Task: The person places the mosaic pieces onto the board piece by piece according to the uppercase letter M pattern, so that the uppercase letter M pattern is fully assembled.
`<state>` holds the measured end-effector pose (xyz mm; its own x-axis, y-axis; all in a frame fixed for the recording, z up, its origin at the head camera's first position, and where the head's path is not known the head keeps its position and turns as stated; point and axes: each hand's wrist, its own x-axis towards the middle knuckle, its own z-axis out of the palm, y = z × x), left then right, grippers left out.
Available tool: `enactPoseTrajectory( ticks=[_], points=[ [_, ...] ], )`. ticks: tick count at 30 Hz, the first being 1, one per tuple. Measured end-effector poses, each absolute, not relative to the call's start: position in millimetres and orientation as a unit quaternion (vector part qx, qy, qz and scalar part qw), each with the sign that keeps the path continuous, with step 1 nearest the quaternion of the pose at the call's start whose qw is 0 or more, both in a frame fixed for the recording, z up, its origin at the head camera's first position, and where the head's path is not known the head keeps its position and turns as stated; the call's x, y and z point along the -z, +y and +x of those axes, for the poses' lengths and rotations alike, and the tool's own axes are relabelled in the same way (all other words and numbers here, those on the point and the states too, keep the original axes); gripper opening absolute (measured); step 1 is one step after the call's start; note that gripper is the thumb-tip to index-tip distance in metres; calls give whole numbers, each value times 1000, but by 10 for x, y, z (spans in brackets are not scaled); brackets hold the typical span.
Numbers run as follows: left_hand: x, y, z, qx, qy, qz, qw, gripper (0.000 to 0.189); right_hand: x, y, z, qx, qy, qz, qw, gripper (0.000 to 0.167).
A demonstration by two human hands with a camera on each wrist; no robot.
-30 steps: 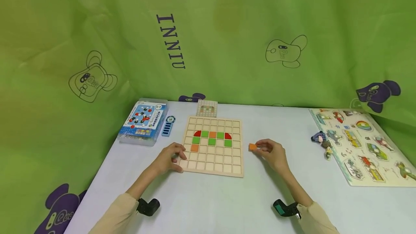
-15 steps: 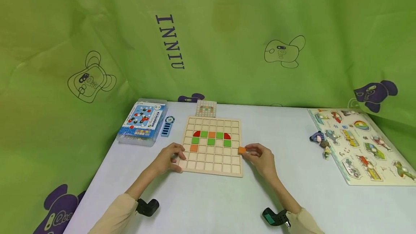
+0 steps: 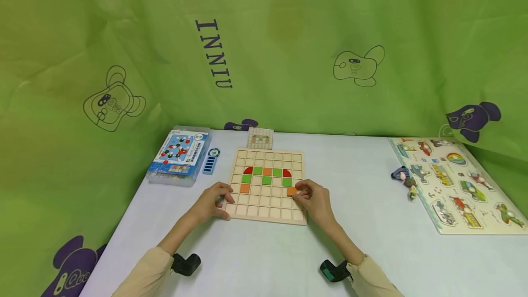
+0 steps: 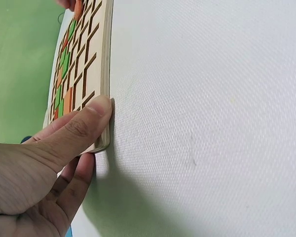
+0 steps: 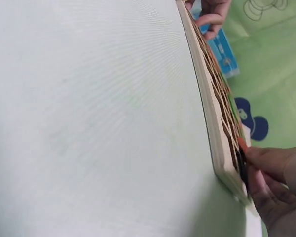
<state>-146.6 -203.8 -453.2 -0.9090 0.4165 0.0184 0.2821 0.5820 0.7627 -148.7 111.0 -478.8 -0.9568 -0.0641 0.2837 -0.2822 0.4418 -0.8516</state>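
A square wooden grid board (image 3: pixel 264 213) lies on the white table, bearing green, orange and red tiles in its middle rows. My left hand (image 3: pixel 212 201) grips the board's near left corner; in the left wrist view the thumb (image 4: pixel 91 118) presses its front edge and other fingers lie along its side. Between the thumb and fingers of my right hand (image 3: pixel 315 200) is an orange square tile (image 3: pixel 291 191), close over a cell near the right edge, just below a green tile (image 3: pixel 287 181). The right wrist view shows this tile edge-on, partly covered by the fingertips.
Behind the board lies a small pattern card (image 3: pixel 260 139). A boxed molecule set (image 3: pixel 178 156) and a blue counter strip (image 3: pixel 210 164) are at the left. Small figurines (image 3: pixel 405 181) sit beside a picture puzzle board (image 3: pixel 458 187) at the right. A green curtain hangs behind.
My right hand has moved left with the orange tile, from the table beside the board to over its right-hand cells. The left hand has stayed at the board's corner.
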Motion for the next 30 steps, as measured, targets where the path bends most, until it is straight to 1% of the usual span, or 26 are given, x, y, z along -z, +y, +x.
enactPoseTrajectory(
  ticks=[6, 12, 14, 15, 16, 18, 21, 22, 23, 25, 27, 30],
  points=[
    [4533, -2038, -1474, -415, 883, 203, 85, 32, 4767, 1066, -1508, -515, -844, 112, 99, 27],
    [4519, -2066, -1443, -419, 878, 214, 89, 30, 4710, 1083, -1514, -536, -834, 114, 58, 27],
    [4521, -2085, -1400, -416, 879, 215, 89, 29, 4682, 1128, -1504, -537, -835, 112, 53, 27],
    [4522, -2090, -1373, -413, 882, 213, 81, 29, 4668, 1160, -1498, -533, -836, 116, 58, 29],
    [4522, -2088, -1348, -406, 887, 209, 61, 29, 4656, 1196, -1492, -520, -843, 120, 70, 32],
    [4512, -2067, -1302, -372, 907, 199, -7, 32, 4630, 1274, -1480, -464, -870, 130, 107, 42],
    [4511, -2005, -1298, -275, 938, 171, -123, 44, 4597, 1371, -1476, -330, -917, 140, 178, 59],
    [4501, -1974, -1310, -239, 946, 159, -150, 50, 4587, 1389, -1476, -286, -928, 138, 195, 64],
    [4495, -1944, -1324, -207, 953, 152, -163, 54, 4578, 1400, -1475, -247, -937, 138, 207, 67],
    [4495, -1874, -1368, -161, 964, 141, -159, 64, 4562, 1400, -1473, -193, -947, 137, 215, 72],
    [4480, -1784, -1399, -138, 973, 130, -135, 71, 4547, 1377, -1461, -167, -955, 133, 206, 74],
    [4495, -1696, -1434, -120, 979, 121, -113, 77, 4530, 1343, -1445, -146, -963, 125, 187, 76]
  ],
)
